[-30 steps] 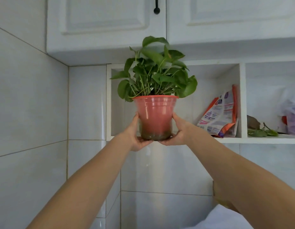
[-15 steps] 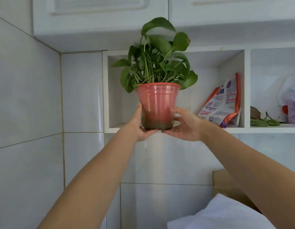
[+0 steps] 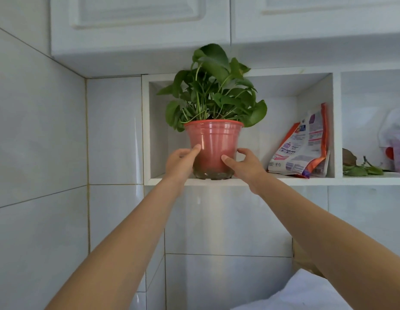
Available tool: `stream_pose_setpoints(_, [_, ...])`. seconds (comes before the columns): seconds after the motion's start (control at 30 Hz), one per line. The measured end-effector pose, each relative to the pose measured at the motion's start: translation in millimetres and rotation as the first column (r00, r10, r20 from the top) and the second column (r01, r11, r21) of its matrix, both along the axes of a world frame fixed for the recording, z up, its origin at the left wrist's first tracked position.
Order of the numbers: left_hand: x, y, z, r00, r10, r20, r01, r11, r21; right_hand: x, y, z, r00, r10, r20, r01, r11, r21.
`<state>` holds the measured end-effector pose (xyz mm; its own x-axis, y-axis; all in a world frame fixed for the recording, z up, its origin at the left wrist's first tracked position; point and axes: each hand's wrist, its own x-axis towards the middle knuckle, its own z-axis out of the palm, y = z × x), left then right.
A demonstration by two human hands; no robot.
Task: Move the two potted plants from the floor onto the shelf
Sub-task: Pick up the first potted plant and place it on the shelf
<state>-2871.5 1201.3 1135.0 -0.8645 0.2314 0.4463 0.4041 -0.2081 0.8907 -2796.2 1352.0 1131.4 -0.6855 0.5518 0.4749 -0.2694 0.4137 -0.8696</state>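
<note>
Potted plant now down on the shelf, base resting at the front lip of the left compartment; half a second back, held in the air just off that edge. Left hand and right hand pressed to either side of the red pot, each grip wrapped around its lower wall, not released. Leaves up close under the compartment roof. Printed bag leaning at the right of the same compartment, apart from the pot. Probably a push deeper, then letting go. Second plant nowhere in view, so at best half the job done.
</note>
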Motion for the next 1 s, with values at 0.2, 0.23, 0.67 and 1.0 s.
stream_pose_setpoints(0.2, [-0.8,-6.0,-3.8,0.982,-0.181,0.044,0.175,0.978,0.114,-16.5,-10.4,-2.0,0.995,0.103,-0.007,-0.103,0.990,-0.099])
stream_pose_setpoints(0.23, [-3.5,-7.0,-3.3,0.981,-0.185,0.055,0.177,0.976,0.124,-19.1,-10.9,-2.2,0.994,0.106,0.009,-0.104,0.990,-0.091])
stream_pose_setpoints(0.67, [-48.5,-11.6,3.6,0.977,-0.206,0.051,0.201,0.975,0.091,-40.2,-12.5,5.1,0.921,0.376,0.100,-0.361,0.922,-0.139])
stream_pose_setpoints(1.0, [-58.9,-7.1,9.6,0.982,-0.179,0.061,0.175,0.983,0.061,-54.9,-14.7,13.0,0.886,0.455,0.087,-0.418,0.866,-0.276])
